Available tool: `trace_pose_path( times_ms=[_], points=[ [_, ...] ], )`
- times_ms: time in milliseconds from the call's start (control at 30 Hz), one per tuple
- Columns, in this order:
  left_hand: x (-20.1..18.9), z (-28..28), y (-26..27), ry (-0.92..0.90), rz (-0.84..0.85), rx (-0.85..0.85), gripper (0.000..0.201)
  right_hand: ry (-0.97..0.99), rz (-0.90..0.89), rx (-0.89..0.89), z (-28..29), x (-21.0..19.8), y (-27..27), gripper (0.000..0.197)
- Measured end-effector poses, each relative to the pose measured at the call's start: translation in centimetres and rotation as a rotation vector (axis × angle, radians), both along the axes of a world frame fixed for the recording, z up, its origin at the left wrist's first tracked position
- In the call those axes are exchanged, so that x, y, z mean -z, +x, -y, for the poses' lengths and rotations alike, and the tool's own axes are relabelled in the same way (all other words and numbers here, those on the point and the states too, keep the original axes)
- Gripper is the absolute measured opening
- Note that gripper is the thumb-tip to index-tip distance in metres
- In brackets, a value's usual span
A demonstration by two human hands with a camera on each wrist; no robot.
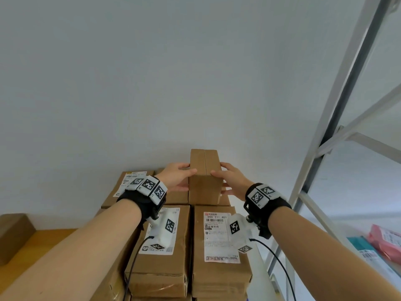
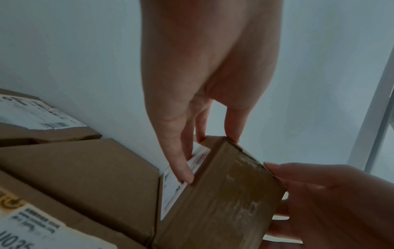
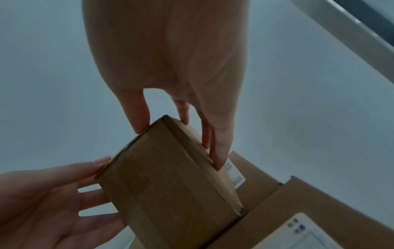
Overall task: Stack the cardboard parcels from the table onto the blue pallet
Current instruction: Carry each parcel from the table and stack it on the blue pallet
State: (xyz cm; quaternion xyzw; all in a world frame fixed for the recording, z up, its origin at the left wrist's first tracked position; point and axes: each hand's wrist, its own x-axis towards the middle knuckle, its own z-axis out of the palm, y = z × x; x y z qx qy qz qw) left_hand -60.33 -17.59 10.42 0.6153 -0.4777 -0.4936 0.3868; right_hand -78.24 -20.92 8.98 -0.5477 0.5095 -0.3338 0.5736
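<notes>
Parcel (image 1: 205,177): small, upright atop the stack's back row, 12 o'clock.
Hands: left hand (image 1: 176,178) and right hand (image 1: 233,181), fingers clasping its sides.
Progress: stacked parcels (image 1: 219,246) fill lower tiers; one box (image 1: 15,233) at 9 o'clock apparently remains.

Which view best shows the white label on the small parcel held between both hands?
The left wrist view: the white label runs along the small parcel side, under the left hand fingers. The right wrist view catches only a sliver; the head view shows no label on it.
</notes>
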Motion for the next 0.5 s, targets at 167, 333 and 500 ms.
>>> trace_pose_path(
  times_ms=[167,333,500],
  points=[
    [0.2,-0.4,-0.2,-0.006,0.033,-0.021,0.057,-0.019,-0.01,-0.015,-0.1,0.1,0.1,0.06],
    [-0.3,-1.5,-0.2,-0.042,0.132,-0.059,0.053,-0.16,-0.111,-0.029,0.0,-0.7,0.1,0.067],
    [-1.4,-3.8,0.5,-0.109,0.357,-0.076,0.054,-0.347,-0.242,-0.055,-1.4,-2.6,0.1,0.064]
  ],
)
